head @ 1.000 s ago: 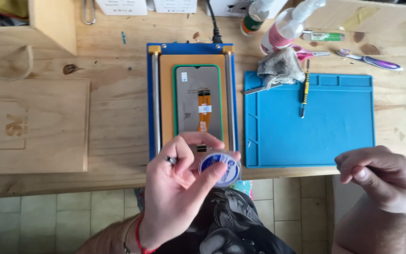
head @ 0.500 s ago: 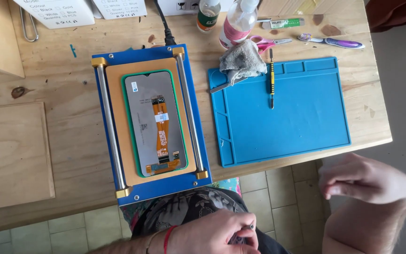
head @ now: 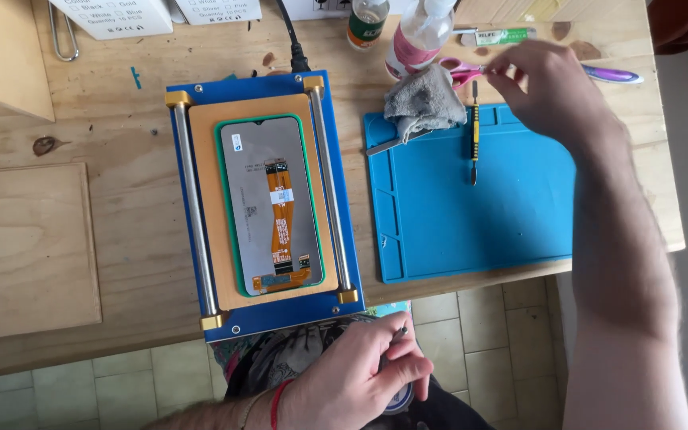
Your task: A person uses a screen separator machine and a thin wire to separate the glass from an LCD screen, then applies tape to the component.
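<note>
While the left hand (head: 360,374) stays low off the desk (head: 121,199) edge, closed on a small metal-tipped tool (head: 398,330), the right hand (head: 551,87) hovers with fingers pinched, holding nothing I can make out; the yellow-handled screwdriver (head: 474,131) lies just left of it, lengthwise front-to-back on the blue mat (head: 479,215).
</note>
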